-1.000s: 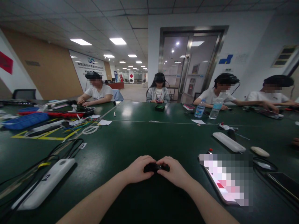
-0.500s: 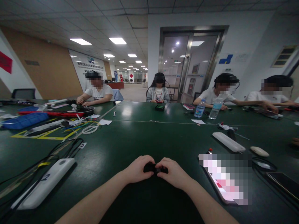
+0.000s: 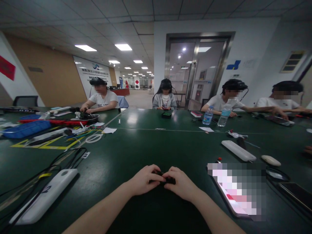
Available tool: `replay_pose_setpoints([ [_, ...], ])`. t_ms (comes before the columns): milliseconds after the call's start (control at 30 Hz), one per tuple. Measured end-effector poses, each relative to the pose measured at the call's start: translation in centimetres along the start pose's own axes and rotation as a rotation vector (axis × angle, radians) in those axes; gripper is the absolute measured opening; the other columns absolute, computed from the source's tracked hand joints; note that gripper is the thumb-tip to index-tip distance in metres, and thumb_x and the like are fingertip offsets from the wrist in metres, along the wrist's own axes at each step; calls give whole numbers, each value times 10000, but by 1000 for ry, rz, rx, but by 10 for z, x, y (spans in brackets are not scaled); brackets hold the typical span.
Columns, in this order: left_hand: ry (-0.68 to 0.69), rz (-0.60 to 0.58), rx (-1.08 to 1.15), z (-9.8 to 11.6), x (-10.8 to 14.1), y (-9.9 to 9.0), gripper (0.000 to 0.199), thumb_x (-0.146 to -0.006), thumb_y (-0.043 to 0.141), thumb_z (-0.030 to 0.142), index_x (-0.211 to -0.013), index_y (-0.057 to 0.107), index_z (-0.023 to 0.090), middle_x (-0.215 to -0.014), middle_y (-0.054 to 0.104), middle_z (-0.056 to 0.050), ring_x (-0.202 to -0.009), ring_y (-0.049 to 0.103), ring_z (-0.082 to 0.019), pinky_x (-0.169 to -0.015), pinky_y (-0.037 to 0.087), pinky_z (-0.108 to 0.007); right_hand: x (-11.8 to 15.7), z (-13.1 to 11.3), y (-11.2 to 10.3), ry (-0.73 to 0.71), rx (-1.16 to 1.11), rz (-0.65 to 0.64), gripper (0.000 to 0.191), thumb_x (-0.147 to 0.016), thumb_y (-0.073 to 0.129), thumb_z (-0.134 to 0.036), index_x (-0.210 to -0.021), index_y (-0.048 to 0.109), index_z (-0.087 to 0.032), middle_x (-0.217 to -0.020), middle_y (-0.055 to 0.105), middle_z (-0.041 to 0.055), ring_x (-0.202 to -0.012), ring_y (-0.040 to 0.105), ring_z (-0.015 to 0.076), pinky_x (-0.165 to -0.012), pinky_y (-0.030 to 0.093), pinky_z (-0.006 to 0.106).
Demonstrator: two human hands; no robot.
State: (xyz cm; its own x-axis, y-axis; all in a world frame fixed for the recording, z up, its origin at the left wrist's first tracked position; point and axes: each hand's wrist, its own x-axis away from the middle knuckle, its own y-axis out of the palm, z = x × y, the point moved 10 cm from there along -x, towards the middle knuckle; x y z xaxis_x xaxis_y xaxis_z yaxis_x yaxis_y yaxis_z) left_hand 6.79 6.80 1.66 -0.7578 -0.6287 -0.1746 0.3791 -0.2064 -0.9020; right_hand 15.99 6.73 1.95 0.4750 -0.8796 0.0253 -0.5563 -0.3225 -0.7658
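Near the table's front edge, my left hand [image 3: 147, 179] and my right hand [image 3: 180, 182] meet around a small black object [image 3: 170, 179]. Fingers and thumbs of both hands are closed on it, the left on one end and the right on the other. Most of the object is covered, so its kind cannot be made out. To the right of my hands lies a phone [image 3: 225, 191] with a lit screen, partly blurred out. On the left rests a white power bank-like case [image 3: 46, 196] marked 2, with black cables beside it.
The green table [image 3: 136, 146] spreads ahead. At right are a white elongated case [image 3: 238, 150], a pale mouse-shaped object [image 3: 271, 160] and a dark phone [image 3: 296, 195]. Two water bottles [image 3: 208, 116] stand farther off. A blue tray [image 3: 26, 129] and cables lie left. Several people sit across.
My left fingers have shifted over the black object toward the right hand, covering more of its middle. The right hand stays nearly in place. The whole view has tilted slightly upward.
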Motion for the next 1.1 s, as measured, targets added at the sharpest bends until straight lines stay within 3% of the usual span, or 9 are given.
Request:
replay_pose_setpoints([
  [100,-21,13,0,-4,1,-4,332,-848,537,232,-1135,606,383,-1213,484,-8,-1110,473,-189,-951,408,-358,-1,5,-5,28,-9,47,259,-769,624,-282,-1023,653,-242,-964,577,22,-927,527,178,-802,415,303],
  [300,-28,24,-12,-9,3,-2,367,-835,539,201,-1142,599,392,-1225,474,-8,-1113,472,-193,-948,406,-357,-4,9,-3,25,20,89,105,-781,609,-285,-804,694,-229,-918,600,22,-914,538,186,-805,408,314],
  [467,-24,25,-9,-8,2,-2,357,-842,532,200,-1136,601,389,-1219,474,-6,-1102,479,-189,-949,403,-357,-2,1,-5,-15,38,95,182,-827,537,-303,-791,701,-233,-904,599,22,-883,545,175,-765,419,303],
  [633,-18,30,-20,-5,2,-6,377,-834,539,192,-1158,590,378,-1194,487,-16,-1087,484,-188,-927,415,-352,-2,4,-9,15,-8,175,140,-797,563,-268,-788,693,-216,-913,589,26,-850,559,160,-749,436,277],
  [800,-21,30,-43,-7,2,-5,353,-837,540,208,-1142,598,376,-1201,488,-14,-1081,486,-190,-923,416,-358,-5,12,-3,79,-116,162,104,-772,580,-234,-746,668,-187,-864,587,20,-744,558,136,-661,437,250],
  [1100,-26,42,-77,-6,3,-6,325,-851,518,215,-1110,617,385,-1219,480,-16,-1080,494,-194,-914,414,-356,-8,20,2,133,-130,120,73,-730,615,-235,-715,674,-196,-843,608,15,-739,566,137,-673,437,251],
])
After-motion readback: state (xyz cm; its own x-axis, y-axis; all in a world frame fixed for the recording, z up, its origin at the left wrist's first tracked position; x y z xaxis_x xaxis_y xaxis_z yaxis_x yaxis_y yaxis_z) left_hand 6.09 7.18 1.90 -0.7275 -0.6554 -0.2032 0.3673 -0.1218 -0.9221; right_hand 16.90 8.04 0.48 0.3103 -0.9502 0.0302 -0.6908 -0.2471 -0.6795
